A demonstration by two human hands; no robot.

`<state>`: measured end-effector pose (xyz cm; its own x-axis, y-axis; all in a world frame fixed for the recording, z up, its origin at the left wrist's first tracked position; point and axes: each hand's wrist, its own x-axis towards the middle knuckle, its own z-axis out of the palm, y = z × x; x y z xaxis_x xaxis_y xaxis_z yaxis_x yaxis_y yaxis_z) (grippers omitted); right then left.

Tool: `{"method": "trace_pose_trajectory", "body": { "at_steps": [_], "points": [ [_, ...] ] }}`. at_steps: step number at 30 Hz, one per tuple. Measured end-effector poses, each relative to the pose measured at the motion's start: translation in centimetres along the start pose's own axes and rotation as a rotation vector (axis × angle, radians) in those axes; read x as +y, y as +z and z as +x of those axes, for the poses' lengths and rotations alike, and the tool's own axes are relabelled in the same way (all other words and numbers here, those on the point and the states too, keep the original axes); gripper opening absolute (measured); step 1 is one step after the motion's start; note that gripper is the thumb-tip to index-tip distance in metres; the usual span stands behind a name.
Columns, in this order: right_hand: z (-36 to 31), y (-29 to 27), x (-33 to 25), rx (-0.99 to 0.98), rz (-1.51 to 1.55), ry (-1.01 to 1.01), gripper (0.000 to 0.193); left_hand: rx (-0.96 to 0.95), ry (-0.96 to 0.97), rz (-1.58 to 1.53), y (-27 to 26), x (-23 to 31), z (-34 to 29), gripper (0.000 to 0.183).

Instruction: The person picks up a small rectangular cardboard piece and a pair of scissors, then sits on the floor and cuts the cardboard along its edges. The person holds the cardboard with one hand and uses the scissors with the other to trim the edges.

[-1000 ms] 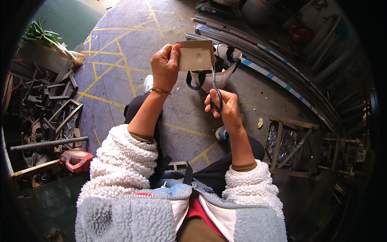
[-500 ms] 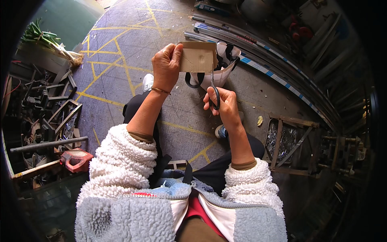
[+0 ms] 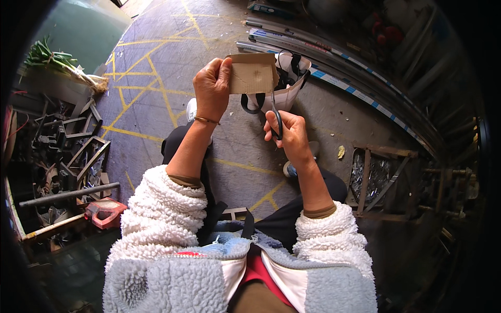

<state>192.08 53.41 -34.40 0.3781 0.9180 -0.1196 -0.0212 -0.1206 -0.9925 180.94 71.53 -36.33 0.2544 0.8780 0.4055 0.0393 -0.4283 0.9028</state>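
Observation:
My left hand (image 3: 212, 86) grips the left end of a flat piece of brown cardboard (image 3: 251, 77), thumb on top and fingers behind it. In my right hand (image 3: 290, 130) is a pair of scissors (image 3: 277, 125) with black handles, my fingers closed round the loops. The blades point up and meet the lower right corner of the cardboard; how wide they stand apart is too small to tell. Behind the cardboard, a pale bag (image 3: 288, 99) with black handles stands on the floor, its left part hidden.
Long metal profiles (image 3: 334, 78) lie at the upper right. Metal scraps fill a frame (image 3: 386, 180) on the right. Left are metal offcuts (image 3: 86, 156), a bar (image 3: 70, 194), a red tool-like object (image 3: 106, 213) and green onions (image 3: 62, 63). Yellow lines mark the floor (image 3: 151, 112).
The cardboard, both hands and the scissors sit slightly further left in the picture. My left hand keeps its hold, and the scissors remain at the cardboard's lower right corner.

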Motion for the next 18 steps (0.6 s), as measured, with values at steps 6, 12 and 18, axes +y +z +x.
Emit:
{"method": "trace_pose_trajectory", "body": {
  "at_steps": [6, 12, 18],
  "points": [
    [0.1, 0.9, 0.5, 0.064, 0.005, -0.100, 0.039, 0.001, 0.006, -0.009, -0.2, -0.3, 0.2, 0.030],
    [0.2, 0.5, 0.6, 0.042, 0.038, -0.037, 0.039, -0.027, 0.006, -0.048, 0.3, -0.7, -0.1, 0.031],
    [0.2, -0.2, 0.8, 0.017, 0.037, 0.004, 0.033, -0.050, 0.011, -0.067, 0.5, -0.6, -0.3, 0.031]
  ]
}}
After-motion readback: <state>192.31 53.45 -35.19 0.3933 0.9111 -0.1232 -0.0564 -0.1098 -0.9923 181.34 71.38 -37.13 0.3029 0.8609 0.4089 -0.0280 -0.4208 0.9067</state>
